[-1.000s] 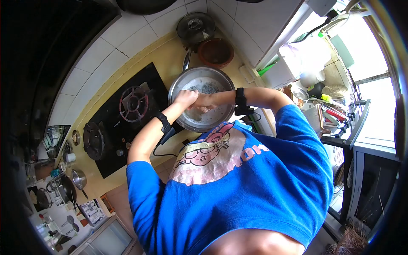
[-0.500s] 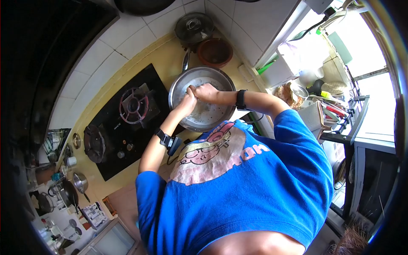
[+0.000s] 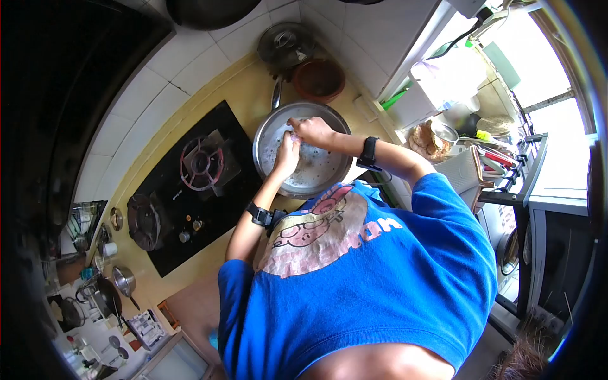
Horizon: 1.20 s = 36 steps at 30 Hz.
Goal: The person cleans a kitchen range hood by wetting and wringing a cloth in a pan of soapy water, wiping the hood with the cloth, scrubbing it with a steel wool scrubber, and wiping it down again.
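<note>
A wide metal pan (image 3: 258, 149) stands on the counter beside the hob, its handle pointing toward the wall. Dark specks are scattered over its pale inside. Over the pan, my left hand (image 3: 288, 157) is closed, with its fingertips pressed around something small and pale that I cannot make out. My right hand (image 3: 315, 133) is close beside it, fingers curled and pinched near the same small thing. The two hands almost touch, and they hide what lies between their fingertips.
Left of the pan is a black gas hob (image 3: 183, 234). Behind it stand a brown clay pot (image 3: 318, 79) and a dark lid (image 3: 285, 45). A small saucepan (image 3: 124, 278) rests at the lower left. Bowls and utensils crowd the right side by the window.
My hands have separated slightly. The left has moved down and right, the right slightly up with its fingers reaching left. The view has shifted a little.
</note>
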{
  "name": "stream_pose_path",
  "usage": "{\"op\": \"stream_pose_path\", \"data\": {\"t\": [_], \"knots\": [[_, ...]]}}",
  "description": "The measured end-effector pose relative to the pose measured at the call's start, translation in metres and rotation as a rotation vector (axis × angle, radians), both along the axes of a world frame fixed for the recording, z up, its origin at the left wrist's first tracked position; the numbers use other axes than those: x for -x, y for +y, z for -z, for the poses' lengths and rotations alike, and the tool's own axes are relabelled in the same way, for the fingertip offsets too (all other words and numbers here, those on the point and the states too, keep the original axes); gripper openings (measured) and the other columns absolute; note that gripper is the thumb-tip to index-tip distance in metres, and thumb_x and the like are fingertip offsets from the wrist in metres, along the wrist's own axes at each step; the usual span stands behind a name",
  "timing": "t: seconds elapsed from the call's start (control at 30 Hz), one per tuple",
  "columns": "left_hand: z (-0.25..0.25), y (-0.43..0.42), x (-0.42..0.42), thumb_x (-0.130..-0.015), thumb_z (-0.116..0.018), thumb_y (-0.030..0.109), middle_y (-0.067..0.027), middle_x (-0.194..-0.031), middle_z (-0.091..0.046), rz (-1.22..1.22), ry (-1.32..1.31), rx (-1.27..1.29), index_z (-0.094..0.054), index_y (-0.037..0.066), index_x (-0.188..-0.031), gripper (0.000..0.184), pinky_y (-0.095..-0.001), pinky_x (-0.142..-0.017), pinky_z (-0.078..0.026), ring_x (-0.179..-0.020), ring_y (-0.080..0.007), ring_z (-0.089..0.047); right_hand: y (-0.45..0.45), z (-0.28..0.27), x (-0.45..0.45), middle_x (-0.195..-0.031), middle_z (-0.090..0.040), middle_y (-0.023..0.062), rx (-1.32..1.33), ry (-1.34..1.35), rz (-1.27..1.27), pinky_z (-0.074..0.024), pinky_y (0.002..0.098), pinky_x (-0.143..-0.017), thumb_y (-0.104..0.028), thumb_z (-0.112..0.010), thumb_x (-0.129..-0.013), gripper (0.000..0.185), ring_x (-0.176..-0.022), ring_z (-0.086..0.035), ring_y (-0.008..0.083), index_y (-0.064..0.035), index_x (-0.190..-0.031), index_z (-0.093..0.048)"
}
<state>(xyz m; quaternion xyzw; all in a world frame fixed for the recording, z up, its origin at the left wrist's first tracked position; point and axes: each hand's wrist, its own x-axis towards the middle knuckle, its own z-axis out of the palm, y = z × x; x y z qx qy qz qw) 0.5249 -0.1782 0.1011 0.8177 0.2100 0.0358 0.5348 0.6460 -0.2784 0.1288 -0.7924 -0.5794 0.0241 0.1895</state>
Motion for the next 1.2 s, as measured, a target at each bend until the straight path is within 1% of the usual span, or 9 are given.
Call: {"op": "stream_pose_path", "data": {"t": [0.27, 0.4, 0.5, 0.53, 0.63, 0.87, 0.97, 1.1, 1.2], "knots": [[-0.001, -0.006, 0.006, -0.095, -0.047, 0.019, -0.0011, -0.06, -0.049, 0.057, -0.029, 0.397, -0.051, 0.004, -0.093, 0.016, -0.0265, -0.044, -0.039, -0.048, -0.0103, -0.048, -0.012, -0.004, 0.01, -0.074, -0.066, 0.017, -0.033, 0.153, 0.043, -0.0516, 0.0459, -0.062, -0.017, -0.059, -0.08, 0.035, -0.071, -0.066, 0.0357, -0.0069, -0.113, -0.051], [-0.01, -0.006, 0.011, -0.096, -0.047, 0.02, -0.001, -0.072, -0.051, 0.157, -0.097, 0.385, -0.047, 0.006, -0.102, 0.015, -0.0241, -0.047, -0.039, -0.054, -0.008, -0.047, -0.021, -0.027, 0.011, -0.086, -0.065, 0.0187, -0.078, 0.368, 0.099, -0.0507, 0.0429, -0.069, -0.012, -0.06, -0.078, 0.04, -0.078, -0.065, 0.0332, -0.0081, -0.116, -0.05], [-0.036, -0.007, 0.017, -0.095, -0.048, 0.022, -0.0024, -0.083, -0.051, 0.166, -0.145, 0.422, -0.041, 0.008, -0.111, 0.023, -0.0222, -0.049, -0.039, -0.058, -0.0073, -0.047, -0.037, -0.052, 0.001, -0.104, -0.059, 0.0127, -0.392, 0.478, -0.056, -0.0477, 0.033, -0.072, -0.004, -0.063, -0.076, 0.049, -0.083, -0.06, 0.0213, -0.0084, -0.122, -0.048], [-0.045, -0.004, 0.018, -0.095, -0.049, 0.024, -0.0027, -0.086, -0.05, 0.142, -0.137, 0.477, -0.038, 0.008, -0.114, 0.027, -0.0215, -0.05, -0.039, -0.058, -0.0072, -0.047, -0.047, -0.071, 0.003, -0.11, -0.052, 0.006, -0.28, 0.787, -0.053, -0.0438, 0.0263, -0.076, -0.004, -0.063, -0.08, 0.048, -0.088, -0.051, 0.0117, -0.0075, -0.125, -0.047], [-0.078, 0.005, 0.024, -0.096, -0.041, 0.034, -0.0056, -0.095, -0.051, 0.083, -0.059, 0.62, -0.032, 0.013, -0.12, 0.033, -0.0208, -0.048, -0.037, -0.06, -0.009, -0.051, -0.052, -0.081, 0.007, -0.094, -0.054, 0.0, -0.419, 1.223, -0.136, -0.0427, 0.0235, -0.071, -0.018, -0.058, -0.091, 0.034, -0.078, -0.048, 0.0075, -0.0061, -0.122, -0.049], [-0.135, 0.014, 0.034, -0.098, -0.044, 0.032, -0.0057, -0.102, -0.054, 0.112, -0.219, 0.527, -0.034, 0.012, -0.121, 0.032, -0.0208, -0.057, -0.04, -0.068, -0.0096, -0.055, -0.037, -0.106, 0.024, -0.078, -0.049, -0.0048, -0.425, 1.32, 0.002, -0.0371, 0.0204, -0.062, -0.033, -0.055, -0.093, 0.026, -0.07, -0.043, 0.0038, -0.0087, -0.098, -0.05], [-0.153, 0.017, 0.04, -0.099, -0.045, 0.028, -0.004, -0.103, -0.054, 0.02, -0.377, 0.479, -0.041, 0.009, -0.116, 0.026, -0.0229, -0.07, -0.044, -0.081, -0.0095, -0.056, -0.025, -0.125, 0.044, -0.08, -0.05, -0.0052, -0.451, 1.235, 0.067, -0.0376, 0.0195, -0.063, -0.033, -0.053, -0.094, 0.025, -0.071, -0.044, 0.003, -0.0088, -0.1, -0.05], [-0.166, 0.033, 0.048, -0.097, -0.051, 0.017, -0.0024, -0.108, -0.054, 0.064, -0.43, 0.417, -0.049, 0.003, -0.114, 0.022, -0.0238, -0.09, -0.04, -0.102, -0.0083, -0.05, -0.014, -0.142, 0.065, -0.086, -0.062, 0.0044, -0.601, 1.188, 0.093, -0.0464, 0.0254, -0.07, -0.031, -0.055, -0.093, 0.03, -0.08, -0.058, 0.009, -0.0024, -0.1, -0.053], [-0.183, 0.036, 0.053, -0.095, -0.053, 0.015, -0.0024, -0.108, -0.056, 0.068, -0.481, 0.419, -0.051, 0.004, -0.113, 0.021, -0.0236, -0.09, -0.04, -0.102, -0.0089, -0.051, -0.013, -0.161, 0.072, -0.088, -0.063, 0.0067, -0.581, 1.133, 0.065, -0.0477, 0.0284, -0.071, -0.029, -0.054, -0.093, 0.029, -0.081, -0.06, 0.0117, -0.0038, -0.108, -0.052]]}}
